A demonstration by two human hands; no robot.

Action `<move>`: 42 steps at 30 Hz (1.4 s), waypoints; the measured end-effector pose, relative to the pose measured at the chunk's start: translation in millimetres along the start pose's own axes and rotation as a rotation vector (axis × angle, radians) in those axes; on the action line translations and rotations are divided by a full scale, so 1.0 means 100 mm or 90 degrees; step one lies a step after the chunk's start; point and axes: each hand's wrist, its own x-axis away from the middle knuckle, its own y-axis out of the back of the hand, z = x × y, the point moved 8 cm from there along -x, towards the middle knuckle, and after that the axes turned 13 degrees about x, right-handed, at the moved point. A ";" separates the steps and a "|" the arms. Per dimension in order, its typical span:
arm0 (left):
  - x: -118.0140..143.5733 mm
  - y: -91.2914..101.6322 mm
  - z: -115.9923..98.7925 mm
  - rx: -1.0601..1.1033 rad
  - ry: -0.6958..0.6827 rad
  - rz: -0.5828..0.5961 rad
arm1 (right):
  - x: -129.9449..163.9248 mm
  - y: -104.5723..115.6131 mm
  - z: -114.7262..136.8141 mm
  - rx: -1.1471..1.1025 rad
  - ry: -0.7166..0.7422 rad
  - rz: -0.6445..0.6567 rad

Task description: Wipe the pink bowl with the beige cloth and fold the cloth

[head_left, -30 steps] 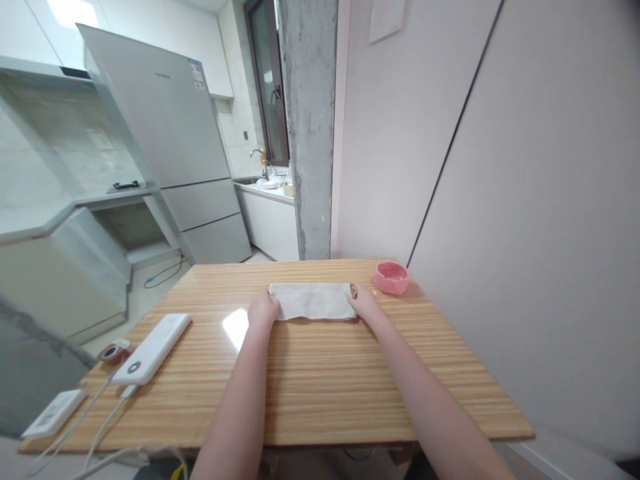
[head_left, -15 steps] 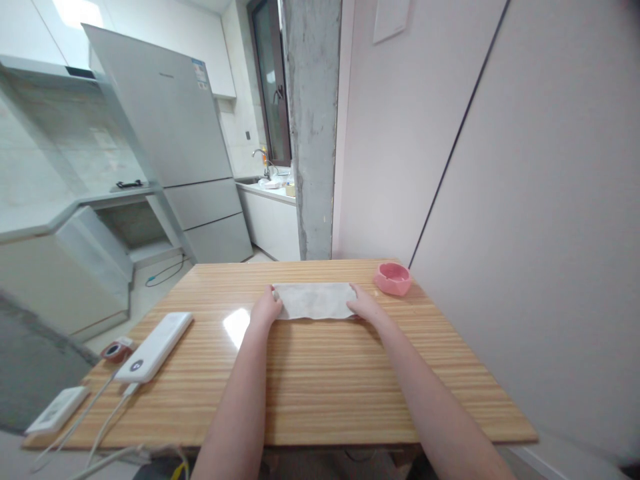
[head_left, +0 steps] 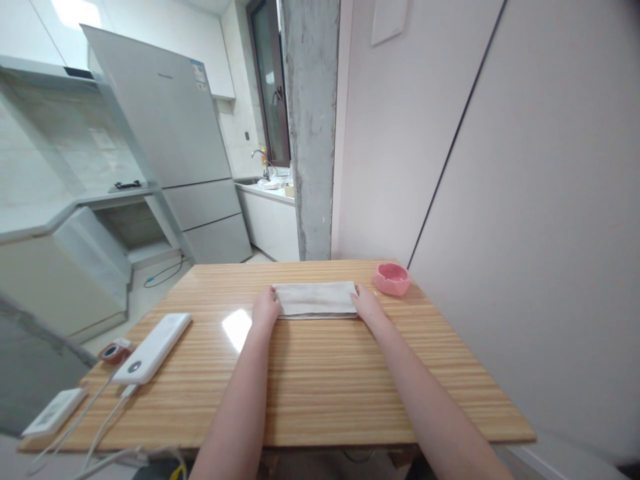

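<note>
as my left fingers and right fingers pinch a folded cloth by its ends, keeping it straight likely needs evenness.

One folded off-white cloth has two bare hands at it: one left hand and one right hand. Right of the cloth, one pink faceted bowl. Left of it, two white oblong plastic devices, one larger device and one smaller device, plus one round reddish-brown object. Beyond it, one tall silver-grey refrigerator.
</note>
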 end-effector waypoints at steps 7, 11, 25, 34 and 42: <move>0.15 0.12 -0.34 -0.037 -0.122 -0.091 | 0.12 0.27 0.15 0.100 0.042 -0.122; 0.32 -0.35 -0.71 0.014 -0.318 0.130 | 0.22 0.11 0.57 0.073 0.240 -0.127; 0.09 0.06 0.01 -0.165 0.064 -0.023 | 0.20 -0.24 0.35 0.193 0.093 -0.010; 0.04 0.12 0.02 0.007 0.043 0.013 | 0.17 -0.20 0.48 0.086 0.165 -0.004; 0.27 0.34 -0.57 0.149 -0.206 -0.222 | 0.24 -0.22 0.56 0.043 0.196 0.009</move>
